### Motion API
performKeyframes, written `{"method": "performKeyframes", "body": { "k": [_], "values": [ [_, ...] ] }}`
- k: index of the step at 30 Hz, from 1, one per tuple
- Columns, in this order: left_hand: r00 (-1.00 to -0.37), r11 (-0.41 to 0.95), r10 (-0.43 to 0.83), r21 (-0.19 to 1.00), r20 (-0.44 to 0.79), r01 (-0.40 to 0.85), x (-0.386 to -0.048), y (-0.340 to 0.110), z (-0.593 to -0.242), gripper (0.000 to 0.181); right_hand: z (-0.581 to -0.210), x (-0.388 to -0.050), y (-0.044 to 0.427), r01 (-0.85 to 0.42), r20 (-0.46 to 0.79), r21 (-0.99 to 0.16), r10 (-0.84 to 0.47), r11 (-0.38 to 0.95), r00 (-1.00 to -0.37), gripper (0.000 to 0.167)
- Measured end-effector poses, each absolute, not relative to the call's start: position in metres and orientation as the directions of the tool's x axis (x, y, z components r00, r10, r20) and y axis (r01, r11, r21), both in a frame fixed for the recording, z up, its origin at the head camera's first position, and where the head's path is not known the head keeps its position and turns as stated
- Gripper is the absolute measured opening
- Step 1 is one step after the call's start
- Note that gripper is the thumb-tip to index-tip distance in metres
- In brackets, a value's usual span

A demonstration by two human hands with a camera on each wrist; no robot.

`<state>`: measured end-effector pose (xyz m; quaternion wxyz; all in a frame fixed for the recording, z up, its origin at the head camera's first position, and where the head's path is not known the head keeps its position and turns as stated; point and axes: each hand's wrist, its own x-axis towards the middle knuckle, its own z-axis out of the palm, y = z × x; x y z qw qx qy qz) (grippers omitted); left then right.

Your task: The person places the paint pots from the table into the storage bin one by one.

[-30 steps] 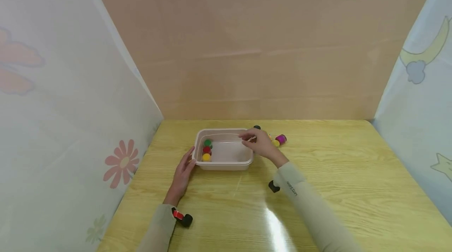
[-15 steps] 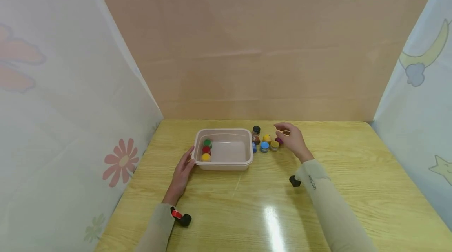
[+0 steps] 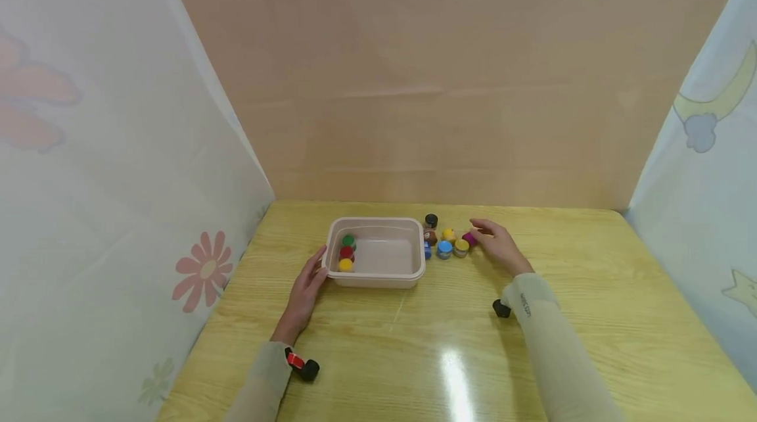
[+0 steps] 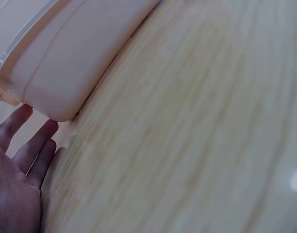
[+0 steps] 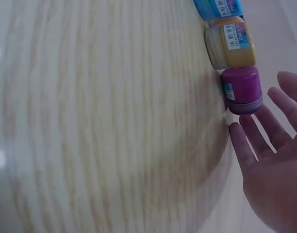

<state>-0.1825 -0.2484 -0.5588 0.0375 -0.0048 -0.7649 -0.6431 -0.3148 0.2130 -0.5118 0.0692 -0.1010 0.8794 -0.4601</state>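
The right hand point(image 3: 498, 246), fingers apart, should pinch the purple jar point(image 5: 241, 88) evenly without nudging the gold jar point(image 5: 236, 47) just left, while the left hand point(image 3: 304, 290) lies unclenched against the tub point(image 3: 375, 282)

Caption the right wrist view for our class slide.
Right hand beside a magenta paint jar, yellow jar and blue jar lined up beyond.

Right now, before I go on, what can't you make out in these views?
Head: the full shape of the dark blue item, behind the rim of the box.
Head: part of the purple jar, covered by the right hand.
Right wrist: part of the light blue jar, cut off by the top edge.
Left wrist: part of the left hand, cut off by the left edge.
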Motion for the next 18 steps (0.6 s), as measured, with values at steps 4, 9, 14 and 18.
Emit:
{"method": "performKeyframes", "body": {
  "k": [4,9,14,18],
  "values": [
    [-0.996,0.174,-0.040,0.982,0.084,0.076,-0.182,-0.248,-0.559,0.051,-0.517,-0.316,0.215,-0.138,-0.029,-0.831,-0.290,0.538,-0.957,0.050],
    [-0.996,0.173,-0.037,0.982,0.084,0.076,-0.180,-0.248,-0.560,0.052,-0.521,-0.317,0.219,-0.155,-0.027,-0.842,-0.327,0.516,-0.945,0.048],
    [-0.996,0.165,-0.042,0.984,0.079,0.071,-0.181,-0.250,-0.562,0.050,-0.526,-0.315,0.221,-0.152,-0.027,-0.848,-0.328,0.508,-0.944,0.046],
    [-0.996,0.177,-0.043,0.982,0.077,0.068,-0.180,-0.250,-0.561,0.051,-0.529,-0.314,0.223,-0.136,-0.034,-0.853,-0.313,0.504,-0.949,0.047]
  ]
}}
